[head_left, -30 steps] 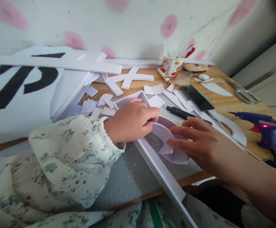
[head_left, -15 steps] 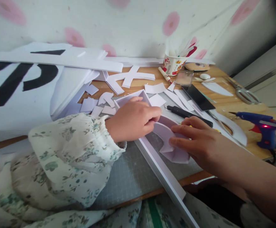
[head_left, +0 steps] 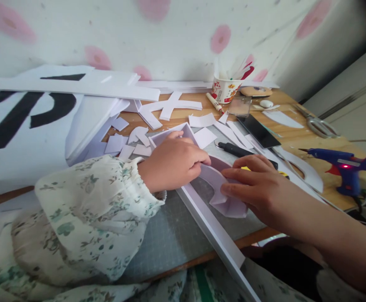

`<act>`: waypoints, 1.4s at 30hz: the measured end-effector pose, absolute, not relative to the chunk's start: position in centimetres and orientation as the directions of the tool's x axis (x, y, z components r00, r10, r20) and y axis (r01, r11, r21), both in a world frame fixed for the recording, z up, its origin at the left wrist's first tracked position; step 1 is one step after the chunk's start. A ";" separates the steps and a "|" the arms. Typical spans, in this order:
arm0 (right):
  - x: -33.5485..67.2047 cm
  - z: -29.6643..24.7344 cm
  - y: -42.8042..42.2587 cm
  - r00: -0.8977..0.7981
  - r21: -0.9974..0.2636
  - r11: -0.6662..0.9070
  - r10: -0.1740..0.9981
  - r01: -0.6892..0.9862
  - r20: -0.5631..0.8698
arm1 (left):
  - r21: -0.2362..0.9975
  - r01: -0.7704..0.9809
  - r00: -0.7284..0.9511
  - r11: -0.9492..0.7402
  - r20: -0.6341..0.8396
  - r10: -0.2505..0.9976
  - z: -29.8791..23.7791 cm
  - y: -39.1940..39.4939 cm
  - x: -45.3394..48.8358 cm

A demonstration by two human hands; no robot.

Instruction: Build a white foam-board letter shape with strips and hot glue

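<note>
A white foam-board letter (head_left: 210,224) lies across the grey cutting mat (head_left: 160,247), its long straight side running past the table's front edge toward me. It has raised walls and a curved part (head_left: 214,180) on the right. My left hand (head_left: 176,161) is closed over the letter where the curve meets the straight side, its fingertips pressed on the wall. At the curve's right side, my right hand (head_left: 258,184) pinches the outer curved wall between thumb and fingers. The tips of some right fingers are hidden behind the wall.
A blue hot glue gun (head_left: 343,165) with a lit red light stands at the right. Behind my right hand lie a black utility knife (head_left: 242,153) and a dark flat rectangle (head_left: 258,130). Scissors (head_left: 323,126), a paper cup (head_left: 227,90) and foam-board scraps (head_left: 116,143) are farther back.
The view has tilted up slightly, so things sit a little lower and farther left. Both hands keep almost the same hold on the foam-board letter.
</note>
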State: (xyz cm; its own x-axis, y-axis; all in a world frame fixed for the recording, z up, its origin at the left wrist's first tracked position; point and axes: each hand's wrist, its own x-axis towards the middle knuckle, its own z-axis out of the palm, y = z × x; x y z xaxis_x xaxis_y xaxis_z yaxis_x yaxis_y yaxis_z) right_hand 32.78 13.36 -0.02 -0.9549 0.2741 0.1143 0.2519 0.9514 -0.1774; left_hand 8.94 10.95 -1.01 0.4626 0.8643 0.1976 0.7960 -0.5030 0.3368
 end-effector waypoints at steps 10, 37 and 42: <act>32.2 0.2 13.1 -0.948 -0.212 0.940 0.296 0.267 0.117 | 0.358 0.819 0.412 -0.447 0.174 0.894 -1.1 11.2 9.2; 32.4 -0.2 13.0 -0.943 -0.145 0.946 0.309 0.291 0.125 | 0.366 0.784 0.516 -0.501 0.063 0.854 0.0 11.3 8.5; 32.3 -0.3 12.9 -0.935 -0.149 0.942 0.321 0.299 0.152 | 0.262 0.837 0.470 -0.480 0.103 0.877 -0.3 10.8 9.3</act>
